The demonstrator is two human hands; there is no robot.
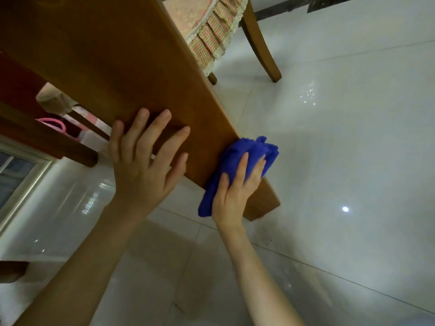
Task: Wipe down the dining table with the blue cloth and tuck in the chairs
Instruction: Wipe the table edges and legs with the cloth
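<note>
Wooden table [106, 55]: left hand [143, 165] splayed flat; right hand [235, 191] fingers [242, 165] straight, pressing blue cloth [254, 149].

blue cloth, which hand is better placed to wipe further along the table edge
Right. The right hand presses the blue cloth on the table edge; the left hand lies flat on the wood, holding nothing.

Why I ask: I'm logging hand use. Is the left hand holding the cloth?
No: the left hand lies flat on the table; the right hand presses the cloth.

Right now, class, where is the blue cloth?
In the head view, the blue cloth is pressed on the table edge under the right hand, right of the left hand.
</note>
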